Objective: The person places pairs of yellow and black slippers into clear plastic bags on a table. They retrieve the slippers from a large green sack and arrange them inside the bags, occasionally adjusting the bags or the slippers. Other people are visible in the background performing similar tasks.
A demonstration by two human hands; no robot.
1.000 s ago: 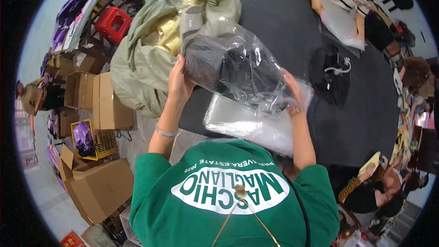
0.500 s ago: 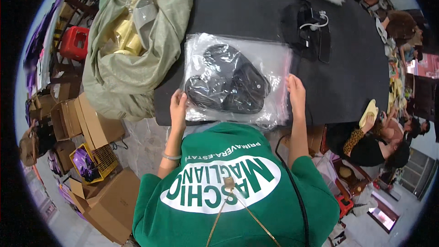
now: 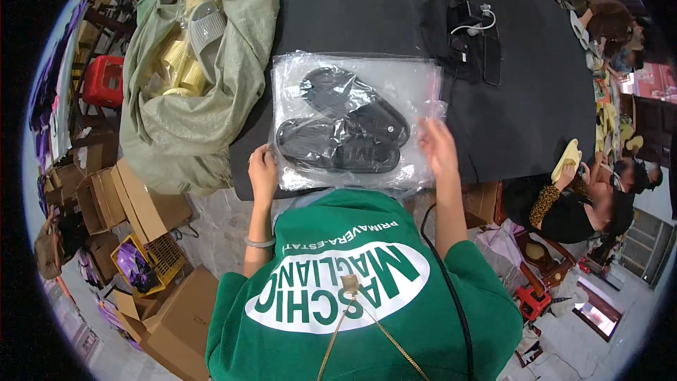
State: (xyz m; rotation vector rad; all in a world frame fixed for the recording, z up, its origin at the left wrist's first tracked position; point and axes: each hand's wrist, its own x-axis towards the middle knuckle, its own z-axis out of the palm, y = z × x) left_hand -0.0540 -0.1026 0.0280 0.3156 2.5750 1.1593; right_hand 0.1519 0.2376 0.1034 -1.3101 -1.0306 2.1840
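Note:
A pair of black slide slippers (image 3: 345,130) lies inside a clear plastic bag (image 3: 416,77), one slipper angled above the other. The bag rests on a stack of similar clear bags at the near edge of the black table. At the stack's left edge, my left hand (image 3: 263,169) has its fingers closed on the plastic. My right hand (image 3: 438,147) is at the right edge of the bag, its fingers bent and smeared by motion, so its grip is unclear.
An open green woven sack (image 3: 243,92) with yellow and grey slippers stands at left. A black device with a white cable (image 3: 476,28) lies at far right. Cardboard boxes (image 3: 151,204), a yellow crate (image 3: 162,257) and a red stool (image 3: 104,81) stand left. A co-worker (image 3: 564,204) holds a yellow slipper.
My right hand has left its pinch on the bag's right edge and shifted slightly inward. The slippers now lie flatter and show more clearly through the plastic. The whole view has shifted a little.

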